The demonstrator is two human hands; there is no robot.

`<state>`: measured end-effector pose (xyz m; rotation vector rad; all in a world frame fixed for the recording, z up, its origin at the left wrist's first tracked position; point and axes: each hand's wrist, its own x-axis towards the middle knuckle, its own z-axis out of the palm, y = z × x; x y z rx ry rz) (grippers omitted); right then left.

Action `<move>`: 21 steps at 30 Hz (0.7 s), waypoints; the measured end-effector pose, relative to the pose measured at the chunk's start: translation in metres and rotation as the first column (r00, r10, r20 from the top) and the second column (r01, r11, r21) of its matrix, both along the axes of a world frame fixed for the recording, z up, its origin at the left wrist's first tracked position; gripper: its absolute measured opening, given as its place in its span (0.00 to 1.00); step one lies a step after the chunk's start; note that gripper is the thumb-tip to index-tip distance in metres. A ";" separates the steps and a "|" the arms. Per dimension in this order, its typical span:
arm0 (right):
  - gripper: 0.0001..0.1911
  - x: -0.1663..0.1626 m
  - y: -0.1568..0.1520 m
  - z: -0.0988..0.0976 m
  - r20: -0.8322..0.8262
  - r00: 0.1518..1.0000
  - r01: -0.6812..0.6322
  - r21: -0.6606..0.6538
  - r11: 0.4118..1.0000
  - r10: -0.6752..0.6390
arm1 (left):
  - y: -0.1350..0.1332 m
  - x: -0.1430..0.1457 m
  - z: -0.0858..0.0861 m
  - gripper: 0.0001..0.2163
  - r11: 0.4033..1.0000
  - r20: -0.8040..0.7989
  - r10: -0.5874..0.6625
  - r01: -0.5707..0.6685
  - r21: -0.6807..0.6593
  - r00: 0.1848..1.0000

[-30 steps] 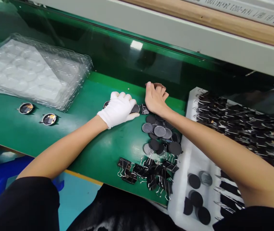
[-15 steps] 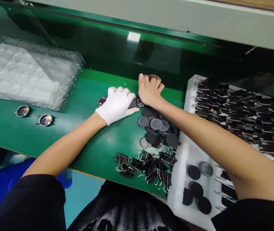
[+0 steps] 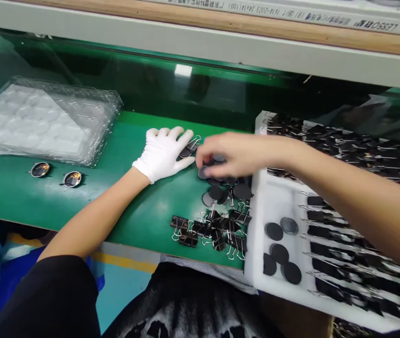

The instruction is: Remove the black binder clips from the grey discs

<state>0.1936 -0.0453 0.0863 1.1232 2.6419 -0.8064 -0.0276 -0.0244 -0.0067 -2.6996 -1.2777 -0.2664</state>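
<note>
My left hand, in a white glove, lies on the green belt with its fingers stretched out. Its fingertips rest beside a binder clip that is clamped on a dark disc. My bare right hand hovers over a heap of dark round discs. The fingertips point left and touch the heap's top, but motion smears them. A pile of black binder clips lies nearer to me on the belt.
A white foam tray at the right holds a few discs and rows of binder clips. Clear blister trays are stacked at the left. In front of them lie two round clipped pieces. A shelf edge runs along the back.
My right hand left the clip by the glove and swung down over the disc heap. The gloved fingers have uncurled and flattened. The view has shifted slightly.
</note>
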 end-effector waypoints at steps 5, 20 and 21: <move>0.16 0.010 -0.060 -0.010 0.238 0.953 -0.198 0.025 0.980 0.186 | -0.001 -0.007 0.006 0.26 0.980 -0.050 -0.180 0.175 -0.096 0.982; 0.15 0.012 0.006 -0.019 -0.067 0.905 0.421 -0.012 0.907 -0.421 | 0.017 -0.028 0.006 0.20 1.000 -0.070 -0.015 0.014 -0.018 0.997; 0.16 0.008 0.019 -0.024 -0.044 0.865 0.498 -0.037 0.866 -0.500 | 0.018 -0.028 0.005 0.20 1.000 -0.059 0.030 -0.030 0.011 0.998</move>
